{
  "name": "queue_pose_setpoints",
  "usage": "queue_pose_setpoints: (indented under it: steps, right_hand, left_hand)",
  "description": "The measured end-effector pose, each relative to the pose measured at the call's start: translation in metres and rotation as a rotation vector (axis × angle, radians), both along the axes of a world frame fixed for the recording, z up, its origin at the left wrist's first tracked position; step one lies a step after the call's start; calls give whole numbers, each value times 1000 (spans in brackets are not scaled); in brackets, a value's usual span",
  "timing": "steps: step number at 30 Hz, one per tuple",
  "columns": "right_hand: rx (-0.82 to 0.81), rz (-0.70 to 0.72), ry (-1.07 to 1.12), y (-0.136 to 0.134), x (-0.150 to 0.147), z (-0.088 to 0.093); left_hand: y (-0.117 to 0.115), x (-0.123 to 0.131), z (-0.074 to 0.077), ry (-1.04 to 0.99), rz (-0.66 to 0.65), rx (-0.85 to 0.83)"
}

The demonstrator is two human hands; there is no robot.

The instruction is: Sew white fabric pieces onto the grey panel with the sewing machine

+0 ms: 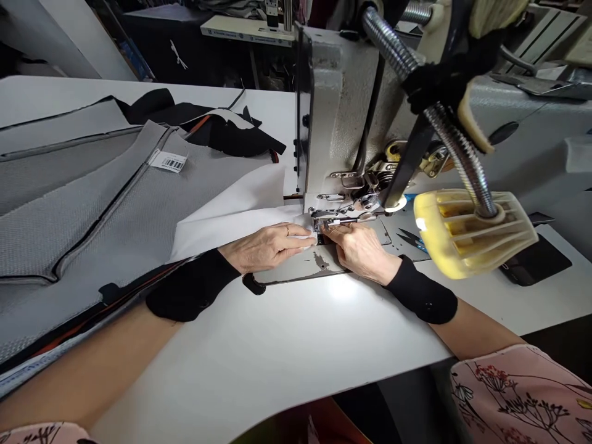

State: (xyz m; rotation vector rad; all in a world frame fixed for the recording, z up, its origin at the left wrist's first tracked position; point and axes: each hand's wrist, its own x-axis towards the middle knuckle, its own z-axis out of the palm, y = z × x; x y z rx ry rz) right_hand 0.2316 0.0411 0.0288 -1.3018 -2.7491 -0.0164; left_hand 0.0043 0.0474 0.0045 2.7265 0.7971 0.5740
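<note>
My left hand (pixel 266 246) lies on a white fabric piece (pixel 231 216), its fingertips gripping the folded edge close to the presser foot (pixel 333 216) of an industrial sewing machine (pixel 337 105). My right hand (pixel 361 250) rests on the metal machine bed (pixel 300 265), with its fingertips at the fabric's end beside the foot. The needle area is partly hidden by my fingers. Behind the white piece spreads a grey mesh fabric panel (pixel 92 209) with black seams and a barcode label (pixel 167 161).
Black fabric pieces (pixel 217 132) lie on the white sewing table (pixel 259 333). Thread snips (pixel 411 240) sit right of my right hand, under a yellow lamp shade (pixel 472 231) on a flexible metal neck. A dark flat object (pixel 536 259) lies further right.
</note>
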Motion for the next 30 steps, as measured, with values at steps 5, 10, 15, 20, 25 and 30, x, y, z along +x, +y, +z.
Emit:
queue_pose_setpoints:
  steps: [5,10,15,20,25,30]
  right_hand:
    - [-36,-54,-75,2,-3,2]
    - [-10,-44,-69,2,0,-4]
    - [47,29,18,-3,4,-13]
    - [115,68,78,-6,3,-20]
    - [133,128,180,-11,27,-18]
    - [124,2,160,-31,90,-9]
  left_hand:
    - [0,1,-1,21,21,34]
    - [-6,2,0,58,36,91]
    - [-13,4,1,83,55,64]
    - [-16,5,0,85,37,84]
    - [-26,8,12,118,62,234]
    - [-25,13,29,94,270,356]
